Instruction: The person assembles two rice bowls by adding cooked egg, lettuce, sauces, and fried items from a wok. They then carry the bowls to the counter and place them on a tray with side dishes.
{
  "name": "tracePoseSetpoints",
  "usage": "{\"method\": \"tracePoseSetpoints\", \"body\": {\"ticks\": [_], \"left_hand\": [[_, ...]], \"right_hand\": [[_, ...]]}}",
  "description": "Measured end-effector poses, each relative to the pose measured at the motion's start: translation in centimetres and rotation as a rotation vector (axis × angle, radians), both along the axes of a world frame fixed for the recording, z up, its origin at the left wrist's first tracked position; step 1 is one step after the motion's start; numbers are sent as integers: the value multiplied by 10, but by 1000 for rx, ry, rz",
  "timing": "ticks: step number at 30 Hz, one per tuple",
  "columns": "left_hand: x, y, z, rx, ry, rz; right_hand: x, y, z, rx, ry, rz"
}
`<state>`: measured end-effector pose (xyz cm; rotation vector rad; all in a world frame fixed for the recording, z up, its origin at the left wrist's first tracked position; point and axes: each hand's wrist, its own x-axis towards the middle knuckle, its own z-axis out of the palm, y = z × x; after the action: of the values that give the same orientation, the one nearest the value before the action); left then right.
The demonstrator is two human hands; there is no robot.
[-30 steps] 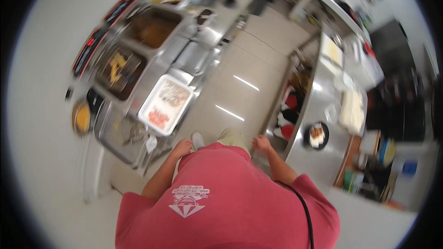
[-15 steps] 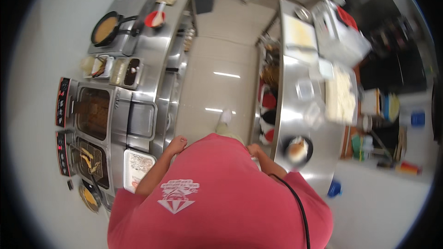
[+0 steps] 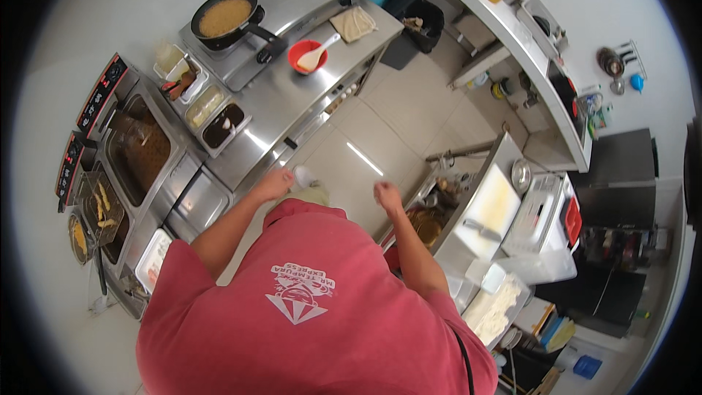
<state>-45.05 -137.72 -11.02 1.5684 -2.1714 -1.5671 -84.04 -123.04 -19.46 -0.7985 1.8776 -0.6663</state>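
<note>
While you stand in the aisle, your left hand (image 3: 274, 184) hangs just beside the steel tabletop (image 3: 270, 121) edge, fingers curled loosely, holding nothing; your right hand (image 3: 386, 195) is balled with fingers pressed together, near the cutting board (image 3: 491, 206)

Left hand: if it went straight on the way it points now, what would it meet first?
Probably the steel counter edge just ahead of the left hand; the red bowl lies farther along. Depth is unclear from overhead.
</note>
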Motion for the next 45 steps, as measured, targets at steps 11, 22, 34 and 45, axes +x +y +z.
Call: {"method": "tracePoseSetpoints", "body": {"ticks": [11,22,34,45], "left_hand": [[-29,-26,3,124,-1,424],[-19,132,-100,154,-259,948],[-114,44,-76,152,-47,1450],[-207,94,-88,448,220,1952]], "right_hand": [[50,-469,185,-544,897,708],[56,-553,234,-403,651,1568],[261,-755,328,-1233,1032,1461],[288,-699,327,-1219,1322,1752]]}}
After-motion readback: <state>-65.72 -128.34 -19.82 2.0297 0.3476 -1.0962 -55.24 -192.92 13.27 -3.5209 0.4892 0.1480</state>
